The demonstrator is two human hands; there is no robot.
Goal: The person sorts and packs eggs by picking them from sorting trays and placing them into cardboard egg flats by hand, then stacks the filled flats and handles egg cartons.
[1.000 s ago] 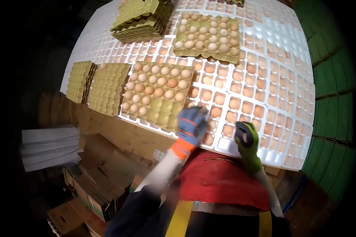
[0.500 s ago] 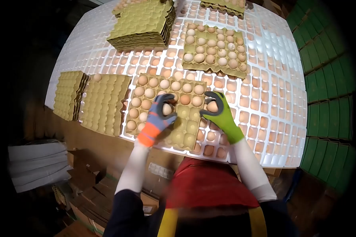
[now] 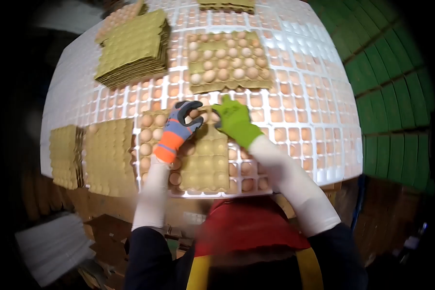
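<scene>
My left hand (image 3: 180,126), in a grey and orange glove, curls its fingers and thumb around an egg (image 3: 194,114) above the upper part of a pulp egg tray (image 3: 205,166). My right hand (image 3: 236,120), in a green glove, is just to its right. Its thumb and fingers close about another egg (image 3: 214,117), partly hidden by the glove. Brown eggs fill cups on the tray's left side, while bare cups show at its lower middle and right. Both hands hide some of the upper cups.
White plastic trays of eggs (image 3: 299,121) cover the table. A fuller pulp tray (image 3: 193,87) lies beyond my hands. Stacked pulp trays (image 3: 135,48) stand behind left, with more pulp trays (image 3: 108,157) at near left. Green boxes (image 3: 386,111) line the right side.
The view has shifted, so the table appears lower and further left. My hands have come closer together over the tray's upper part, the right one moving inward from the tray's right edge.
</scene>
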